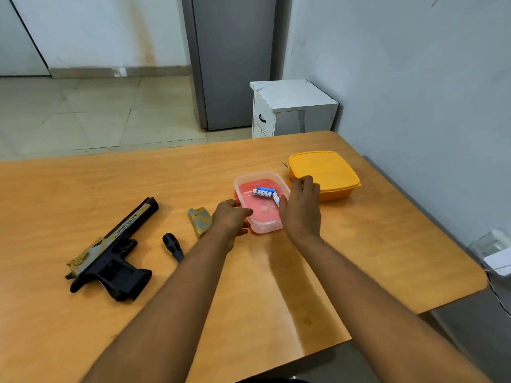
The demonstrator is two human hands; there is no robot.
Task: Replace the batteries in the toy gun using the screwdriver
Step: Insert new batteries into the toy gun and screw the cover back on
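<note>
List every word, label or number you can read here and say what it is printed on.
None reads clearly.
Toy gun: a white line of print along the barrel, too blurred to read.
Batteries in the clear container: small printed marks on white wrappers, too small to read.

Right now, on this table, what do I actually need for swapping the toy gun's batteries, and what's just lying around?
Needed: toy gun, screwdriver, battery cover, batteries in the clear tub.
Just lying about: yellow lidded box, white cabinet, wall socket.
</note>
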